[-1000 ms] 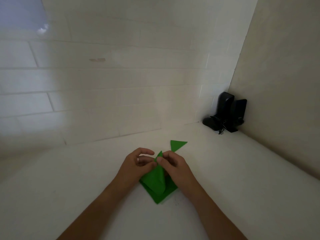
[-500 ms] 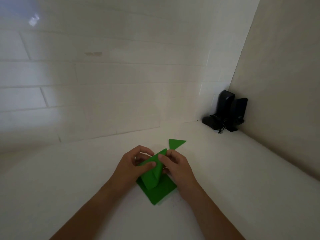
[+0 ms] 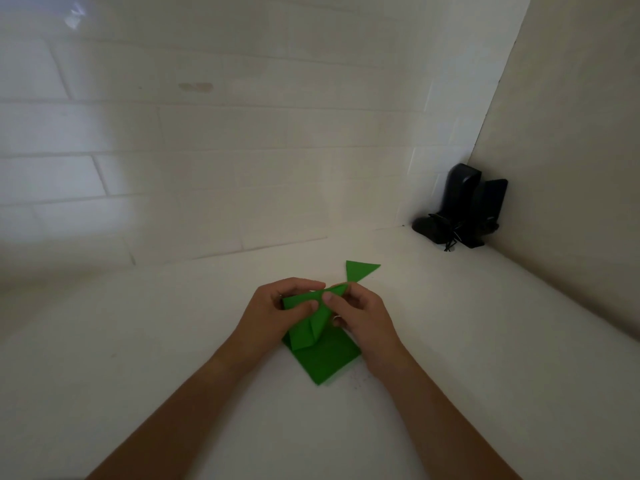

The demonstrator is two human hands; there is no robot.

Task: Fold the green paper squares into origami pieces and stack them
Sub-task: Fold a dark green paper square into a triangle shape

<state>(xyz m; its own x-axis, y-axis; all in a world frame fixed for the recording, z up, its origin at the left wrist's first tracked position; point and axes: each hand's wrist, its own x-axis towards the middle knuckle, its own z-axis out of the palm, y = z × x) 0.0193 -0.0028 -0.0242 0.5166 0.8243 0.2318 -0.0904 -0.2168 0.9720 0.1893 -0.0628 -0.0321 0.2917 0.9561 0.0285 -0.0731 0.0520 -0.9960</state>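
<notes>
Since the earlier frame, the held paper (image 3: pixel 308 318) has been swung from upright to a leftward slant, its far tip now pointing right and its folded flap hanging on the near side. It is pinched by the left hand (image 3: pixel 273 311), thumb on top with fingers curled behind, and by the right hand (image 3: pixel 360 317), thumb pressed near the tip. Directly beneath, a green square (image 3: pixel 325 362) lies flat on the white counter (image 3: pixel 485 341). One folded triangle (image 3: pixel 360 270) rests just beyond the hands. Black speakers (image 3: pixel 464 209) stand in the far right corner.
</notes>
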